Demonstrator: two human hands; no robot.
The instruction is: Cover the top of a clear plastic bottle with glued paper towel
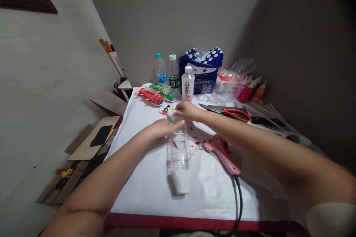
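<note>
A clear plastic bottle (179,152) lies on the white cloth, its near end wrapped in white material and its far end between my hands. My left hand (162,129) grips the far part of the bottle from the left, thumb laid over the top. Just beyond, my right hand (185,111) is closed in a pinch at the bottle's far end; what is between the fingertips is too small to make out. Right by those fingertips is a small white palette (164,110) with dabs of red, green and yellow paint. A pink hot glue gun (222,155) rests to the right.
Red (151,96) and green (162,92) fish-shaped crafts lie at the back left. Several drink bottles (188,85) and a blue bag (204,70) stand behind. Orange-handled scissors (236,114) and paint bottles (246,92) are at right. A black cord (239,200) crosses the front edge.
</note>
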